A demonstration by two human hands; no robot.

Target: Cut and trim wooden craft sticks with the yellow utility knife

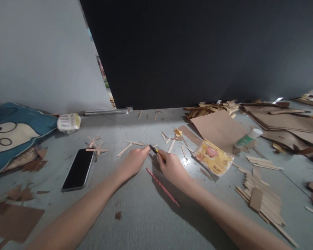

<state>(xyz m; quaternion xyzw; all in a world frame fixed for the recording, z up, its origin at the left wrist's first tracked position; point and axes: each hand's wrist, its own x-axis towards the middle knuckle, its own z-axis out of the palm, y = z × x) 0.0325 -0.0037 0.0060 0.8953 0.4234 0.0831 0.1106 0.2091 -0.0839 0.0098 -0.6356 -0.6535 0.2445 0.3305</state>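
My right hand (172, 167) is closed around a small black and yellow cutter (154, 150), whose tip points up and left. My left hand (134, 160) rests on the grey surface with its fingers curled, fingertips pinching something small right at the cutter's tip; I cannot make out what it is. A red pencil (163, 187) lies on the surface just below and between both hands. Loose wooden craft sticks (135, 143) lie scattered just beyond my fingers.
A black phone (78, 169) lies left of my left hand. A yellow printed packet (213, 158) and a white-green glue bottle (246, 139) sit to the right. Stacked sticks (263, 201), brown cardboard sheets (281, 121), cardboard scraps (10, 218) and a blue cushion (7, 133) surround the surface.
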